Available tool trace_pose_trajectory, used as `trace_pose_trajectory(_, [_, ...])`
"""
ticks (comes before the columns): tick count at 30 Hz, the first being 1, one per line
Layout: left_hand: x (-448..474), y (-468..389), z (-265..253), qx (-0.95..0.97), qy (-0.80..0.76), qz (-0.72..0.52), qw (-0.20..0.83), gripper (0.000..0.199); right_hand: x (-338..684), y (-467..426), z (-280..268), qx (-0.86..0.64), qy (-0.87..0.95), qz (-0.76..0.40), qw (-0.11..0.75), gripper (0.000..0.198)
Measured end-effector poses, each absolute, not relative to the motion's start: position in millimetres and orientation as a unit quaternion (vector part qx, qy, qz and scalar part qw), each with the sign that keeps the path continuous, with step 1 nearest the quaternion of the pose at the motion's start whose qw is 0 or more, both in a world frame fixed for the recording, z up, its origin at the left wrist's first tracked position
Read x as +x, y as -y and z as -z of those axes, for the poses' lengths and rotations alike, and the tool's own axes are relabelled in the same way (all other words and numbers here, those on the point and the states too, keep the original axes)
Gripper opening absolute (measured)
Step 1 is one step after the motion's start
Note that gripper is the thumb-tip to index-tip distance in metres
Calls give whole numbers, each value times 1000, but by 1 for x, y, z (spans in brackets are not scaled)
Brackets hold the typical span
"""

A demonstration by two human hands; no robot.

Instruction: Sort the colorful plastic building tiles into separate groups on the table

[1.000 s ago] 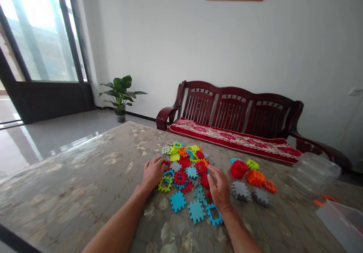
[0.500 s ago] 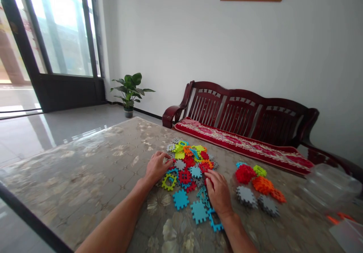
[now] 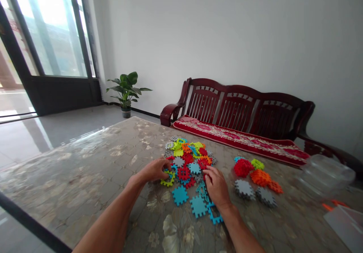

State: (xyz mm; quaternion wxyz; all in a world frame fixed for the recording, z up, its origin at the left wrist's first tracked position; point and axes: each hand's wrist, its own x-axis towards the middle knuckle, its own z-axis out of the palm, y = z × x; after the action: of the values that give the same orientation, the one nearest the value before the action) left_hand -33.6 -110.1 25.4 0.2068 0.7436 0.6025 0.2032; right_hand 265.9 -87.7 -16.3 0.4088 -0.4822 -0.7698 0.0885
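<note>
A heap of flat interlocking plastic tiles (image 3: 187, 158) in several colours lies on the table in front of me. My left hand (image 3: 156, 170) is at the heap's left edge, fingers bent down and closed beside a yellow-green frame tile (image 3: 171, 181); what they grip, if anything, is hidden. On the right edge, my right hand (image 3: 217, 187) has its fingers bent but apart, near the red tiles and a light-blue tile (image 3: 194, 168). Closer to me lie a blue tile (image 3: 180, 195), a teal tile (image 3: 198, 206) and a blue frame tile (image 3: 214, 214).
Right of my right hand are sorted piles: red tiles (image 3: 243, 168), orange tiles (image 3: 260, 178), grey tiles (image 3: 244, 189) and green tiles (image 3: 257, 164). A clear plastic container (image 3: 326, 177) stands at the far right. A wooden bench (image 3: 238, 107) is behind the patterned table (image 3: 113, 170).
My left hand has come slightly toward me, from the grey and red tiles to the yellow-green frame tile, its fingers curling. My right hand stays at the heap's right edge. The view has tilted slightly.
</note>
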Motion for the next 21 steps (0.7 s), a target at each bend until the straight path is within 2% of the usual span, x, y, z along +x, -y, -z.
trace_pose_trajectory(5, [-30,110,-26,732,-608,-214,219,19,264,91,13,-485,766,-89,413,31])
trace_pose_trajectory(10, [-30,105,-20,682,-616,-311,243,21,262,92,13,-483,760,-78,427,32])
trace_pose_trajectory(16, [-7,102,-23,571,-555,-481,368,36,264,93,11,-456,761,-54,458,32])
trace_pose_trajectory(21, [22,106,-22,492,-533,-522,448,45,266,95,9,-419,780,-41,463,28])
